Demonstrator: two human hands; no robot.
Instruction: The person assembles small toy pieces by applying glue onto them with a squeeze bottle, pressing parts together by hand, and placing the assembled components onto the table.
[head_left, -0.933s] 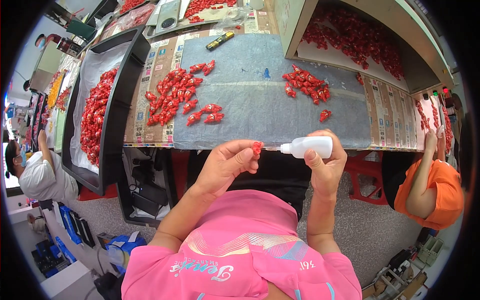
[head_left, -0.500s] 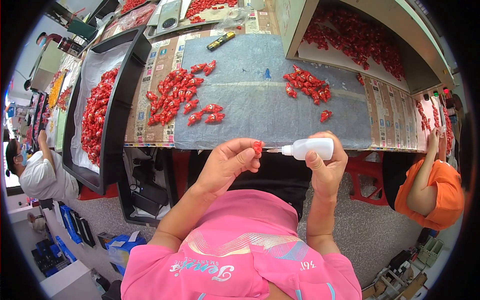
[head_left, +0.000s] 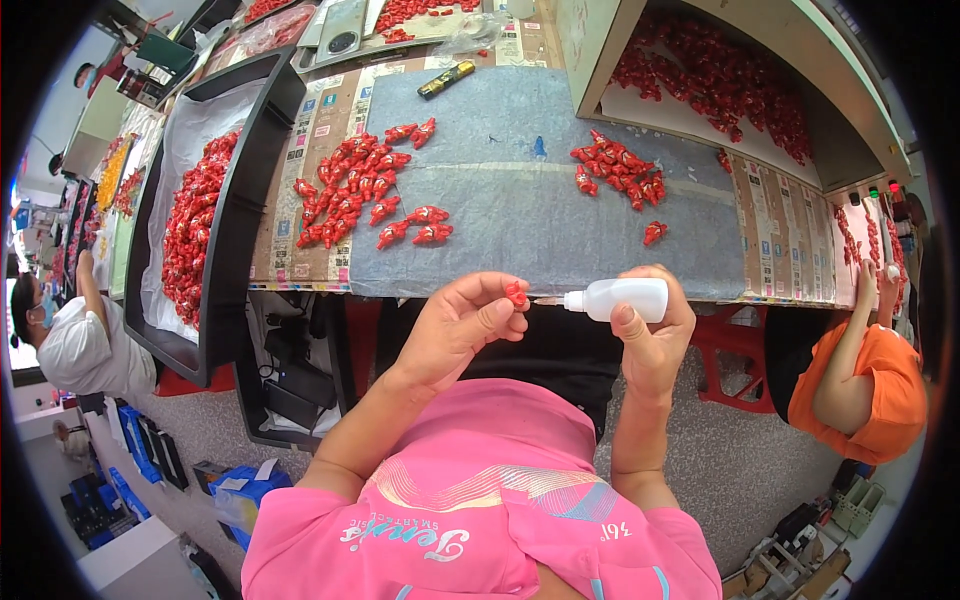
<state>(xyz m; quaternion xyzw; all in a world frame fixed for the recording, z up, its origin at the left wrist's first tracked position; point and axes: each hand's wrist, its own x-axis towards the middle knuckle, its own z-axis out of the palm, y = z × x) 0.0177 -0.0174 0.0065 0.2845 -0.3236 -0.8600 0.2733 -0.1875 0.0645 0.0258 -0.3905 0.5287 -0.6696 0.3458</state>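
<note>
My left hand pinches a small red plastic figure piece between thumb and fingers, just off the table's front edge. My right hand is wrapped round a white squeeze bottle, held on its side. The bottle's thin nozzle points left and its tip is close to the red piece; whether they touch I cannot tell. Beyond my hands, a heap of red figures lies at the left of the grey-blue mat. A smaller heap of red figures lies at its right, with a single red figure nearer me.
A black tray with many red pieces stands at the left. At the far right, a box-like shelf holds more. A yellow-and-black tube-shaped object lies at the mat's far edge. Two people work nearby, in white and orange.
The red piece has turned slightly in my left fingers. The bottle stays almost where it was, its nozzle still beside the piece.
</note>
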